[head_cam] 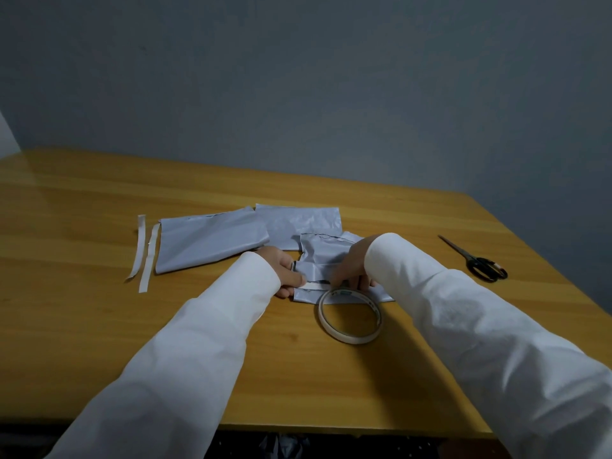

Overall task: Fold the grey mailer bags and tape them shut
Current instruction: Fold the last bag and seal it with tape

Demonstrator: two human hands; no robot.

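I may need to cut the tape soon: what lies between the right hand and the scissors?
Nothing visible: only bare table lies between the right hand, on the bag, and the scissors off to its right.

Wooden bench point(99, 200), honey-yellow grain, glossy top with soft reflections near far left corner. Plain blue-grey wall point(298, 77) behind, unmarked, meeting bench's far edge. Pale vertical surface point(6, 134) at far left edge. Dim, even light. Dark space beneath bench's near edge; contents indistinct.
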